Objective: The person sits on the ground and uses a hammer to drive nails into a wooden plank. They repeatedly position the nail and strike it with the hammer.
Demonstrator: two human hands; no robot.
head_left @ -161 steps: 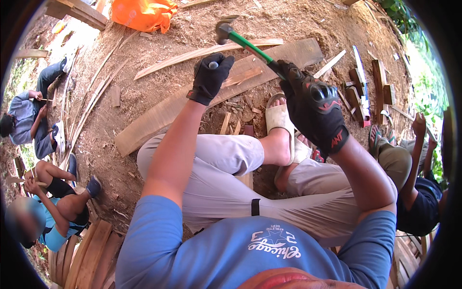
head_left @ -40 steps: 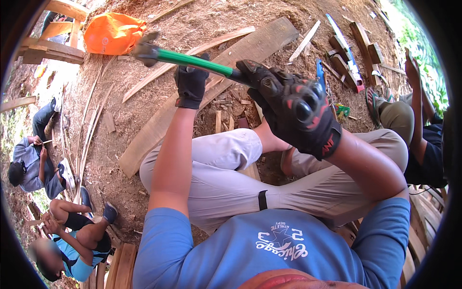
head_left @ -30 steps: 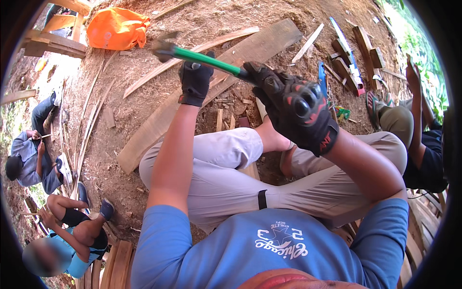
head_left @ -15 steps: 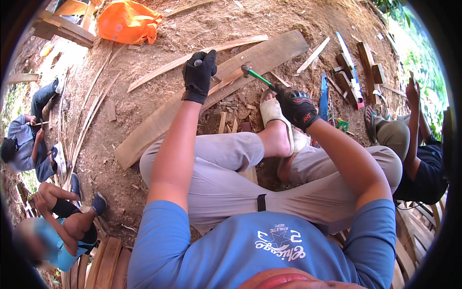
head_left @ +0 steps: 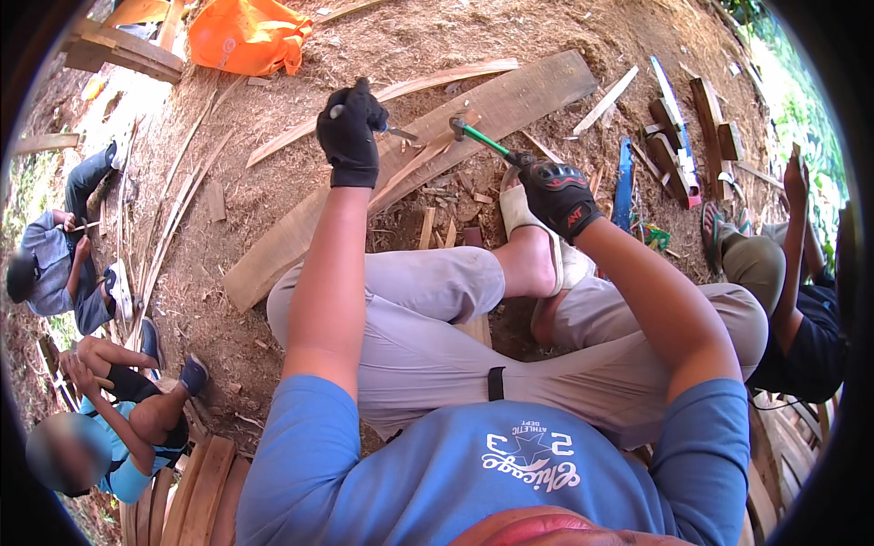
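Observation:
My left hand [head_left: 349,132], in a black glove, is closed round a chisel. Its pale handle end pokes out on the left of the fist, and the metal blade of the chisel [head_left: 401,134] points right over a long wooden plank [head_left: 528,96]. In my right hand [head_left: 557,196], gloved in black with red marks, is a small hammer [head_left: 482,138] with a green handle. The hammer head hangs above the plank, apart from the chisel. A split strip of wood [head_left: 419,168] lies along the plank between the hands.
An orange bag [head_left: 246,36] lies at the far left. Blue-bladed handsaws [head_left: 625,182] and wood blocks [head_left: 669,150] lie on the right. Co-workers sit at the left [head_left: 118,428] and right [head_left: 801,318]. Thin wood strips [head_left: 168,227] lie on the dirt.
My left hand has moved left and slightly nearer, and the chisel's blade now shows to its right. My right hand still holds the hammer in nearly the same place.

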